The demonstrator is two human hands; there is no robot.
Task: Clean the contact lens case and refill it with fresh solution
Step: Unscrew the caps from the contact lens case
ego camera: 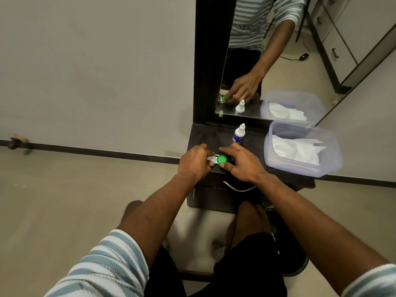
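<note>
A contact lens case [220, 159] with a green cap and a white cap lies near the front edge of a small dark table [300, 181]. My left hand [196, 162] holds the case's white end, fingers curled over it and hiding most of that cap. My right hand [240, 162] arches over the green cap, with thumb and forefinger on either side of it. A small white solution bottle [238, 135] with a blue label and white nozzle cap stands upright just behind my right hand.
A clear plastic box [330, 166] holding white tissues sits on the table's right side. A mirror [278, 56] in a dark frame rises at the table's back. A drawer with a metal handle [237, 187] is below the tabletop. My knees are under the table edge.
</note>
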